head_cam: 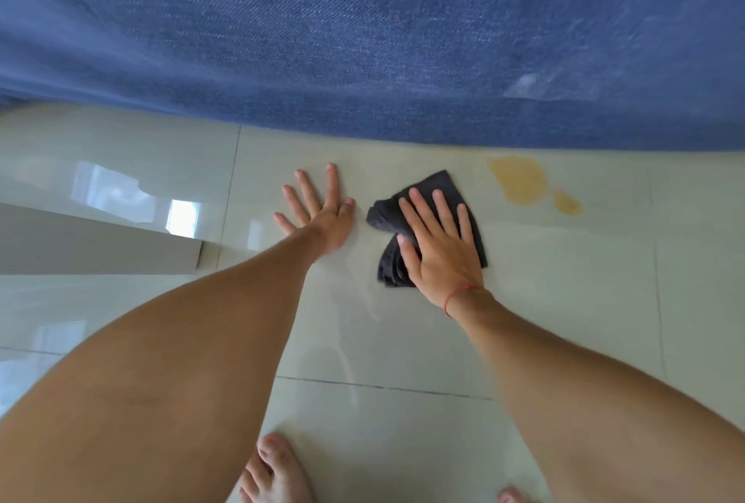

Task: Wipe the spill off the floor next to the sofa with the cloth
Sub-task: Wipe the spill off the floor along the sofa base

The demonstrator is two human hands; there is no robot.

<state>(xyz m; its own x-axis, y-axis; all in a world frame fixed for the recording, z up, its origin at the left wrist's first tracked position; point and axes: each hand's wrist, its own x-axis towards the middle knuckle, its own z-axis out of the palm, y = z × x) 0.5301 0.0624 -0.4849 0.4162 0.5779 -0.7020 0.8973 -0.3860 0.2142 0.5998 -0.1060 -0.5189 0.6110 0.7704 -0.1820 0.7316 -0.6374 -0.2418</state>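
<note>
On the floor (564, 321) right against the blue sofa (363, 39), the spill (524, 186) sits untouched: yellowish puddle, bigger blob nearest the sofa edge with a small lobe trailing down and to the right, so its long axis runs diagonally away from the sofa. Dark cloth (435, 190) lies bunched on the tile just left of it, near but not touching, clear tile between the two. Right hand (441, 250) is flat on top of the cloth, fingers (443, 208) spread and straight, pressing it down, not gripping it; fingertips point toward the sofa, spill is off to their right and slightly ahead. Left hand (322, 216) is planted palm-down on bare tile left of the cloth, fingers splayed wide, holding nothing, looks like a prop for body weight. Right hand is clearly the nearer one to the spill. My read: wiping not started yet; next move is a sideways slide of the cloth to the right and a bit toward the sofa, along the puddle's diagonal. Risk: pushing liquid under the sofa edge, since the big blob nearly meets the fabric. Bare toes (270, 470) visible at bottom.
</note>
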